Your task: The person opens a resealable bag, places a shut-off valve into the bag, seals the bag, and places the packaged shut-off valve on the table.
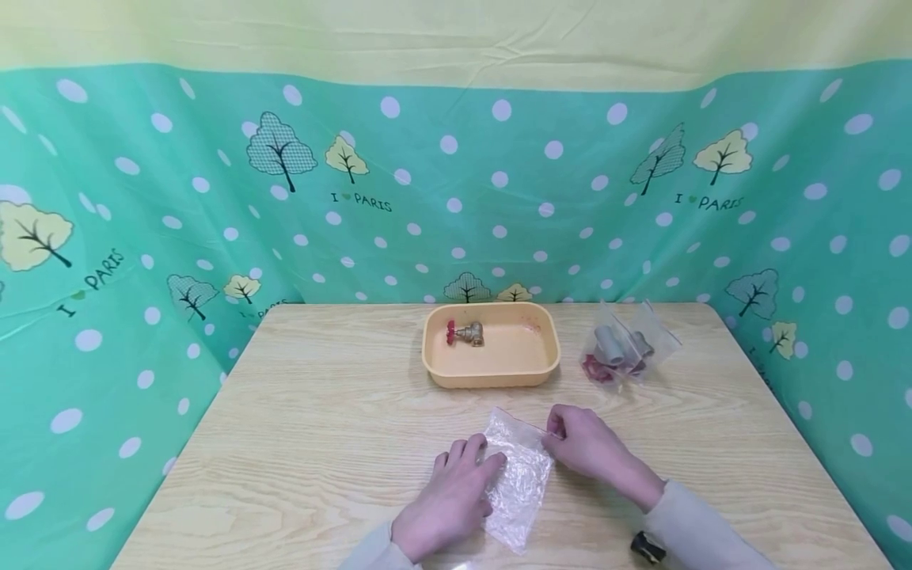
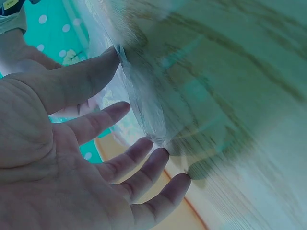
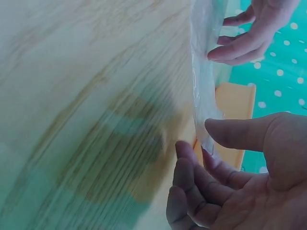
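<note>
A clear plastic zip bag (image 1: 516, 483) lies flat on the wooden table, looking empty and crinkled. My left hand (image 1: 456, 491) rests at its left side, fingers spread and fingertips on the bag and table. In the left wrist view, the thumb and fingertips of this hand (image 2: 96, 143) touch along the edge of the plastic (image 2: 144, 100). At the bag's upper right corner my right hand (image 1: 594, 447) pinches the zip edge between thumb and index finger. The right wrist view shows this corner (image 3: 207, 141) between them, the other fingers curled loosely.
Behind the hands stands a shallow beige tray (image 1: 492, 380) holding a brass valve with a red handwheel (image 1: 466, 333). To its right lie clear bags (image 1: 623, 348) with grey pipe fittings and red pieces. A small black object (image 1: 647, 548) sits by the right sleeve. Green dotted cloth (image 1: 499, 198) surrounds the table.
</note>
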`<state>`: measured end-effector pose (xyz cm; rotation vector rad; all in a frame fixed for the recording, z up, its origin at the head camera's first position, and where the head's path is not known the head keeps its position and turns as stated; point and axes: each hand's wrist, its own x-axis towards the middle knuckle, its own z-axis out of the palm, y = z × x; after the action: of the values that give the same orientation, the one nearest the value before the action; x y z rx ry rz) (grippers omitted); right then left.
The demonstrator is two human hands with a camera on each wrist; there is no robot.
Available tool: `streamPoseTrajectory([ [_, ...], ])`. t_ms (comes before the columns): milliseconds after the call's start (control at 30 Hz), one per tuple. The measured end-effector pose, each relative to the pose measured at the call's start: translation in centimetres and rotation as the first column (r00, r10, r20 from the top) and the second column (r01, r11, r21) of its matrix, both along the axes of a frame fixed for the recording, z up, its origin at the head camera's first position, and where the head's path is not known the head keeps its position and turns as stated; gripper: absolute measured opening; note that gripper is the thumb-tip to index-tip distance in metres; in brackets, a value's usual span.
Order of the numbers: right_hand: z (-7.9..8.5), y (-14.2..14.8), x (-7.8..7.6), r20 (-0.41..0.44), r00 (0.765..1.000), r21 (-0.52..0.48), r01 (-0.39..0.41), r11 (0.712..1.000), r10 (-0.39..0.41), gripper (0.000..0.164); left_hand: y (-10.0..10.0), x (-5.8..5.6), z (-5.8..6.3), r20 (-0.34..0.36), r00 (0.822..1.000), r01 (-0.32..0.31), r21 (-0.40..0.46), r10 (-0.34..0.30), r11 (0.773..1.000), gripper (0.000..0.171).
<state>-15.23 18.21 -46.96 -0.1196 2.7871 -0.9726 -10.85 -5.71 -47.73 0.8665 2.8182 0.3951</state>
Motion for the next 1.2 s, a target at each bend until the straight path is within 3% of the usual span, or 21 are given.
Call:
streamPoseTrajectory([
  [167, 0.4, 0.1, 0.3, 0.009, 0.999, -0.071, 0.038, 0.997, -0.037, 0.018, 0.0, 0.0, -0.1, 0.018, 1.000, -0.022, 0.014, 0.022, 1.000, 0.083],
  [333, 0.9, 0.2, 0.7, -0.043, 0.997, -0.140, 0.051, 0.989, -0.057, 0.017, 0.1, 0.0, -0.2, 0.058, 0.997, -0.062, 0.046, 0.060, 0.997, 0.094],
  [567, 1.8, 0.2, 1.2, -0.099, 0.991, -0.203, 0.068, 0.977, -0.090, 0.017, 0.3, -0.4, -0.5, 0.137, 0.983, -0.146, 0.198, 0.120, 0.969, 0.117],
  [833, 3.1, 0.0, 2.2, -0.216, 0.969, -0.244, 0.067, 0.967, -0.122, 0.017, 0.8, -0.5, -0.3, 0.237, 0.958, -0.242, 0.358, 0.163, 0.902, 0.150],
  [1000, 4.0, -0.5, 3.0, -0.278, 0.949, -0.254, 0.074, 0.964, -0.146, 0.019, 1.4, -0.6, -0.3, 0.210, 0.960, -0.261, 0.433, 0.185, 0.863, 0.161],
  [1200, 5.3, -1.4, 4.1, -0.356, 0.921, -0.291, 0.052, 0.955, -0.158, 0.021, 2.0, -0.9, 0.1, 0.222, 0.958, -0.279, 0.573, 0.182, 0.770, 0.162],
])
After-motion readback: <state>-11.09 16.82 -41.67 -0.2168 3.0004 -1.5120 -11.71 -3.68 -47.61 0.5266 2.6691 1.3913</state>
